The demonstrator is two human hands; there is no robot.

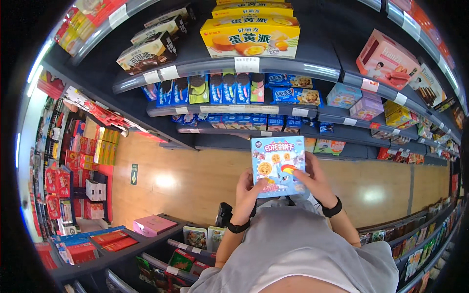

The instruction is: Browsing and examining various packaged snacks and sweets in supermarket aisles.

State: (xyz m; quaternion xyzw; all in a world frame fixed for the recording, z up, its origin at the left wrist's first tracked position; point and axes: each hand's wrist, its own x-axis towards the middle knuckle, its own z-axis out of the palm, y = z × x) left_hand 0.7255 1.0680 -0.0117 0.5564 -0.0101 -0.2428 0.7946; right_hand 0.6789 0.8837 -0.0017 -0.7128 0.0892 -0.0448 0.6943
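Note:
A light blue biscuit box (276, 158) with round cookie pictures is held upright in front of my body, its printed face toward me. My left hand (248, 189) grips its lower left side, thumb across the front. At the lower right edge my right hand (312, 177) is closed on the same box, its thumb also lying on the printed face. The other fingers of both hands are partly hidden behind the box. Each wrist wears a black band. Past the box's top edge are shelves with blue cookie packs (294, 95) and slim biscuit boxes (228, 89).
Yellow pie boxes (250, 36) fill the upper shelf (312, 68), with brown-and-white boxes (149, 51) to their left. A pink box (387, 61) stands on the right shelves. Below lies a wooden floor (195, 171). Behind me are low shelves with a pink carton (154, 225).

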